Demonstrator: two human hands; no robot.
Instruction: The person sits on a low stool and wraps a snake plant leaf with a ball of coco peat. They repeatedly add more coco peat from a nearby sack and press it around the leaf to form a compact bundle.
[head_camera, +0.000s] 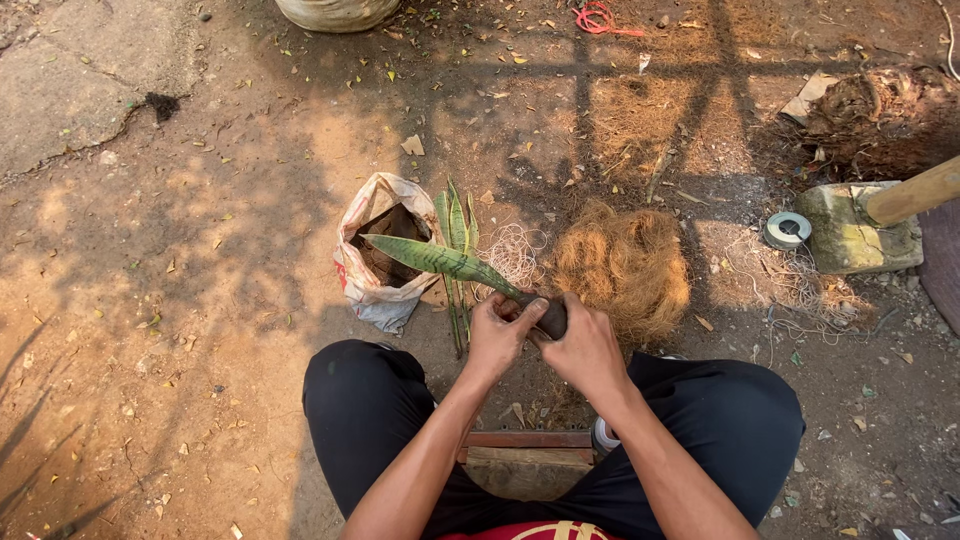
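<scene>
Both hands, left hand (497, 335) and right hand (585, 345), are clamping the snake plant cutting (440, 260) together, just beside the coconut fibre pile (625, 265); squeezing harder risks snapping the leaf.

A long, green-mottled leaf cutting (440, 260) with pale edges is being held nearly level above the ground, its tip pointing left, its dark, wrapped base (551, 318) being gripped low in the middle.
</scene>
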